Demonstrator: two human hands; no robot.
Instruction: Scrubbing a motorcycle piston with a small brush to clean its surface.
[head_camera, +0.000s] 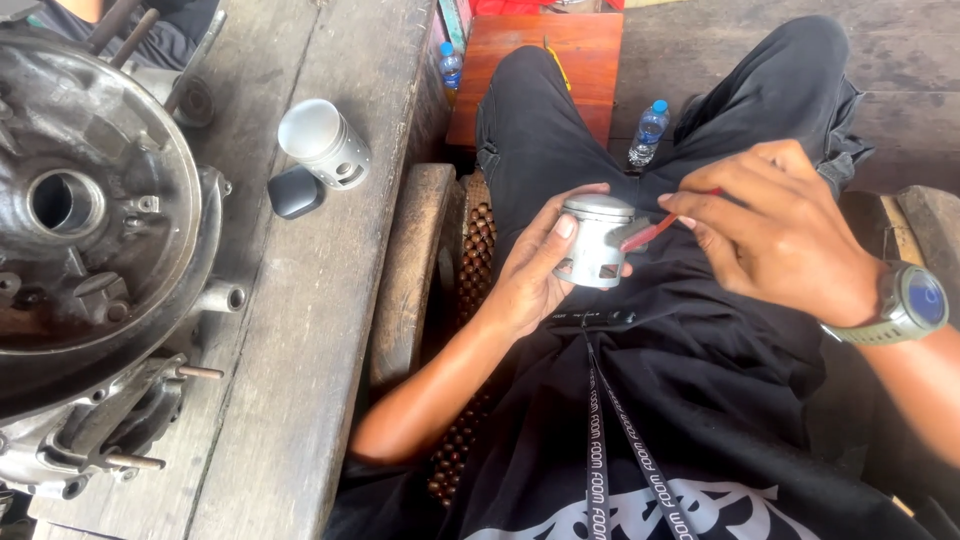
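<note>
1. Piston (597, 240), silver-grey with a flat crown and a cut-out skirt, held upright over the lap, above the black trousers (560, 130).
2. Left hand (535, 270) wrapped around the piston from its left side, thumb on the front near the crown, fingers curled behind; a firm clasp, not spread.
3. Right hand (775, 235) just beside the piston on its right, fingertips pinched together on a thin red-handled tool (655, 232).
4. Tool tip touching the piston's side just under the crown; exact shape of the tip too small to tell.
5. Grey wristwatch (910, 303) with a blue face on the right wrist.
6. Second piston (325, 143) lying on its side on the worn wooden workbench (290, 330), well apart from the hands, with a small dark rounded object (295, 191) touching or just beside it.
7. Grimy engine crankcase (95, 240) filling the left of the workbench, studs sticking out along its lower edge.
8. Two small water bottles with blue caps on the floor: one (649, 131) between the knees, one (451, 66) next to a reddish wooden stool (590, 45).
9. Black lanyard (610, 430) hanging down the black shirt.
</note>
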